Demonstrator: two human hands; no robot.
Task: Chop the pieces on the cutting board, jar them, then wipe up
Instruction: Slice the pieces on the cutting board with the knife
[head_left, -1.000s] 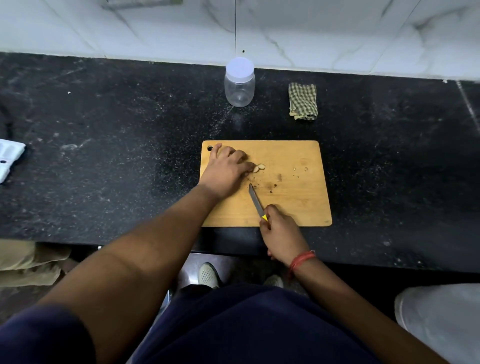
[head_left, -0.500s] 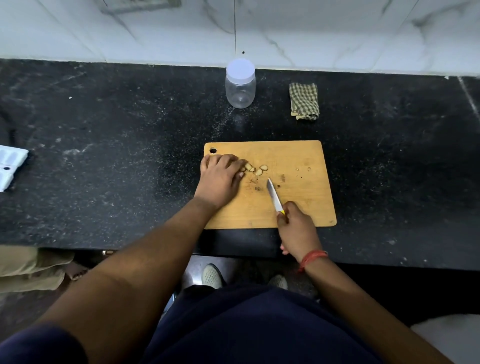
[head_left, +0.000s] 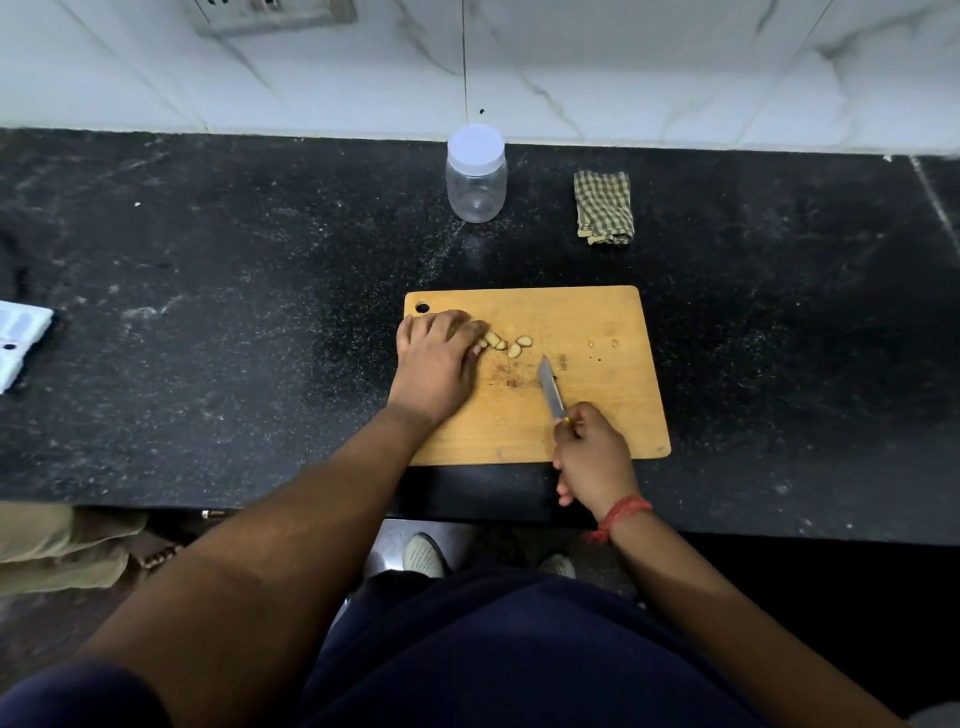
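Right now my left hand (head_left: 436, 358) presses curled fingers on pale pieces (head_left: 506, 344) at cutting board's (head_left: 608, 415) 10 o'clock; right hand (head_left: 592, 457) grips knife (head_left: 550, 389). Lidded jar (head_left: 476, 174) at 12 o'clock, nothing inside; cloth (head_left: 604, 207) at 1.

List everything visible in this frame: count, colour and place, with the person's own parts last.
cutting board: 1, tan wood, countertop centre
pieces: a few, pale, board's upper left
knife: 1, steel blade, over board
jar: 1, clear with white lid on, by wall
cloth: 1, green checked, folded, right of jar
countertop: 1, black speckled
white object: 1, left edge, unidentifiable
left hand: on board, at pieces
right hand: grips knife handle; red wrist thread
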